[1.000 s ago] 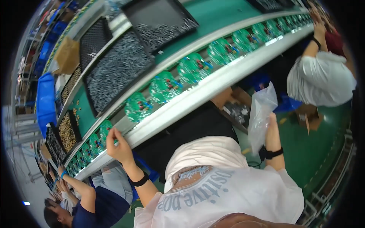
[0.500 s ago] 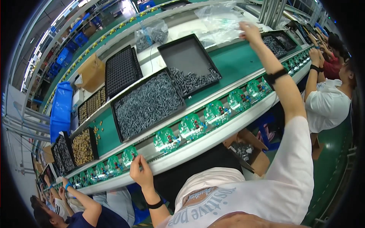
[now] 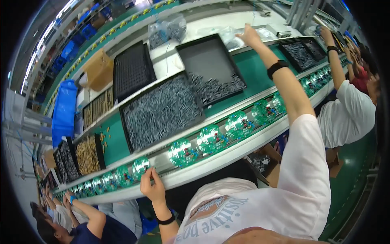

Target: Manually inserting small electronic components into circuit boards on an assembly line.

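Note:
My left hand [image 3: 153, 186] is at the near rail of the line, thumb and fingertips pinched together. Anything between them is too small to make out. Just beyond those fingertips sits a green circuit board [image 3: 141, 166] with small coloured parts. My right arm reaches far across to the back. There my right hand [image 3: 250, 37] hovers with thumb and fingers apart, nothing visible in it, close to a crumpled clear plastic bag [image 3: 227, 40]. Nearer than that hand lies a black tray [image 3: 209, 55] with dark grey cylindrical parts in its front half. A fuller tray [image 3: 160, 112] of the same parts overlaps its left side.
More green boards [image 3: 211, 138] run along the rail. An empty-looking black grid tray [image 3: 133, 71], a bag of dark parts [image 3: 167, 30], a blue bin [image 3: 65, 112] and a tray of tan parts [image 3: 88, 155] stand left. Co-workers sit on both sides. An open carton [image 3: 264, 162] lies below the rail.
My right hand has moved left over the back shelf. The clear bag lies lower and flatter than before. My left hand stays pinched near the board; the whole view has shifted slightly.

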Motion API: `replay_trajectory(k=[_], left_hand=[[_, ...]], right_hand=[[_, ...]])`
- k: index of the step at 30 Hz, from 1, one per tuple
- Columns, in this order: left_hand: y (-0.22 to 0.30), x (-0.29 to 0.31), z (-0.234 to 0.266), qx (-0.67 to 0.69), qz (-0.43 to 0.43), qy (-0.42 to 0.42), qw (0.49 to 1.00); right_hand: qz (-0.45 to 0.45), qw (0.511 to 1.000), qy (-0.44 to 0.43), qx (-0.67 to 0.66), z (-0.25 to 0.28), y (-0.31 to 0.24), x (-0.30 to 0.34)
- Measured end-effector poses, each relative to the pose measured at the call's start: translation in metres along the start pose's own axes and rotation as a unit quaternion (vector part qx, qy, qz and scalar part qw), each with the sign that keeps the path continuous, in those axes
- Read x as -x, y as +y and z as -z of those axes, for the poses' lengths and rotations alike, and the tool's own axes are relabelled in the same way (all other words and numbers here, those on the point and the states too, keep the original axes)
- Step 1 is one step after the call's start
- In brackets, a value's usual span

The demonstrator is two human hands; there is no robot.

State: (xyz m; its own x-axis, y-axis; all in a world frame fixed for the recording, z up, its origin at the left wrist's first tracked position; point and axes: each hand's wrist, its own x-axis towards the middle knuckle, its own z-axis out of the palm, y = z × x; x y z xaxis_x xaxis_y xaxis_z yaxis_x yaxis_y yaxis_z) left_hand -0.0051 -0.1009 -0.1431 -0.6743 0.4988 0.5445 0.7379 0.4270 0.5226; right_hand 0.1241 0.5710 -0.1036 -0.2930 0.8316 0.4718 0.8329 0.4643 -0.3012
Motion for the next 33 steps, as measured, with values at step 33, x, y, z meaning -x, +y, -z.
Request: replay_trajectory(k=[33], left_hand=[[-0.034, -0.206, -0.041, 0.0, -0.103, -0.327, 0.939]], right_hand=[[0.505, 0.807, -0.231, -0.2, 0.062, -0.237, 0.229]])
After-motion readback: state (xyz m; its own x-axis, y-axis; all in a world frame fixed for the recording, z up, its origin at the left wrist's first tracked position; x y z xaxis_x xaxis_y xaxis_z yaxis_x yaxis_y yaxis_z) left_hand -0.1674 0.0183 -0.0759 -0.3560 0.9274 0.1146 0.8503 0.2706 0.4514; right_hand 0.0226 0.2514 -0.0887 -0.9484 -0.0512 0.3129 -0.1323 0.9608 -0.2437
